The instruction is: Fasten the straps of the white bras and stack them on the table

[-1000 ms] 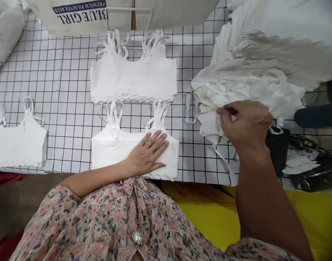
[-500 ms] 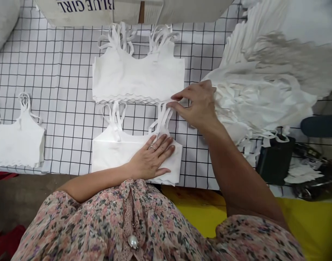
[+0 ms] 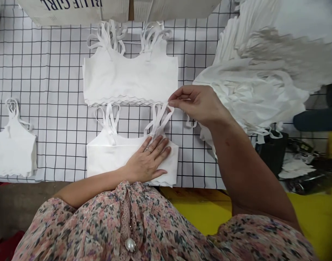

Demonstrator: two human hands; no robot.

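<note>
Near stack [image 3: 108,157] of white strappy tops lies at the front edge of the grid-clothed counter [image 3: 59,72], right before the wearer. Clock read from this stack, 12 pointing away from the body.

Left hand [image 3: 146,161]: palm down on the near stack, slightly toward 3 o'clock of its middle; fingers flat, a little spread, tips at the foot of the right-side straps [image 3: 158,123]. Right hand [image 3: 197,103]: off toward 2 o'clock, thumb and forefinger seemingly pinching a loop tip of those straps, remaining fingers curled. Can't tell if one loop or several are caught.

Far stack [image 3: 130,78] at 12, wavy hem just beside the strap tips; touching or not, unclear. Loose pile [image 3: 258,96] at 2, past the right hand. Side stack [image 3: 11,152] at 9, cut by frame edge.

Doing it well, my judgement: left palm should press just enough that the layers don't slide. Right hand wants a light pinch and short pull toward 12, since thin straps likely stretch and twist. Loops best laid flat, matching the left-side straps [image 3: 110,125]. Watch the far stack's hem; a drifting knuckle could ruffle it. Too hard a tug would probably skew the top layer.
</note>
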